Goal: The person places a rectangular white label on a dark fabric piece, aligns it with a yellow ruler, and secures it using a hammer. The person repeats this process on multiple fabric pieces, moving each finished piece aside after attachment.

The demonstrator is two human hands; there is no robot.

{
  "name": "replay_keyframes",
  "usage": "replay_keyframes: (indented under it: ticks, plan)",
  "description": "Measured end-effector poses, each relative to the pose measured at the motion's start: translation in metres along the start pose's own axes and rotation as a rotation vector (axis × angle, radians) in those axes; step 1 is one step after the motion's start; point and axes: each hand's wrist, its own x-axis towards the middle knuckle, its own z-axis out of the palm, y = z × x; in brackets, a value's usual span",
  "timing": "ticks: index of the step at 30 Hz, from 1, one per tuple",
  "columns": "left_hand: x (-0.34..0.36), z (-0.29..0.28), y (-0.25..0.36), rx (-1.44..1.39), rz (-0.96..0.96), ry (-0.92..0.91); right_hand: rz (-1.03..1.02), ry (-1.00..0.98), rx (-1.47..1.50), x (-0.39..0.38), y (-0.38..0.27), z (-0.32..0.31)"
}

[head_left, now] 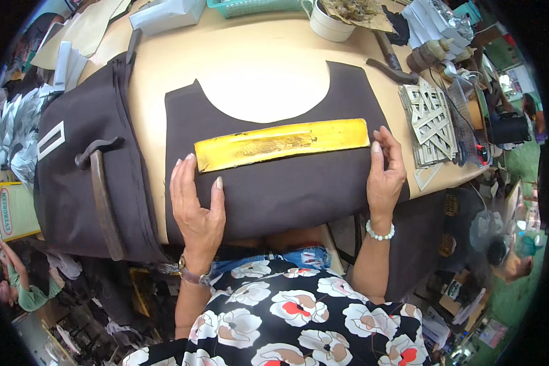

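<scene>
A long yellow bar point(280, 144) with dark smears along its middle lies slightly tilted across a dark brown fabric panel point(287, 201). The panel is spread flat, and a deep rounded notch is cut into its far edge. At the bar's left end rests my left hand point(196, 213), fingers stretched and thumb apart. My right hand point(388, 177) is beside the bar's right end, its fingers loosely extended over the cloth. Neither hand is wrapped around the bar, and I cannot tell whether the fingertips touch it.
To the left, a hammer point(102, 195) and a white rectangular frame point(51, 143) lie on stacked dark fabric point(73, 201). Pale cut templates point(428, 125) are piled at the right. Along the far side stand a white pot point(329, 24), a green basket point(256, 6) and another hammer point(393, 67).
</scene>
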Motion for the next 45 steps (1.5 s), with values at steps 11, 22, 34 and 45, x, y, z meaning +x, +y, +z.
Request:
replay_keyframes:
  ticks: [11, 22, 34, 45]
  plan:
    - [-0.005, 0.0, -0.004, -0.114, -0.158, -0.021, -0.02, -0.076, -0.047, 0.0, 0.013, -0.004]
    - [-0.005, 0.0, -0.004, -0.102, -0.129, -0.026, -0.023, -0.134, -0.084, 0.0, 0.014, -0.005]
    - [-0.004, -0.002, -0.003, -0.097, -0.151, -0.037, -0.102, -0.18, -0.263, 0.001, 0.008, -0.007]
    - [-0.004, -0.002, -0.002, -0.08, -0.147, -0.046, -0.121, -0.187, -0.311, 0.0, 0.006, -0.006]
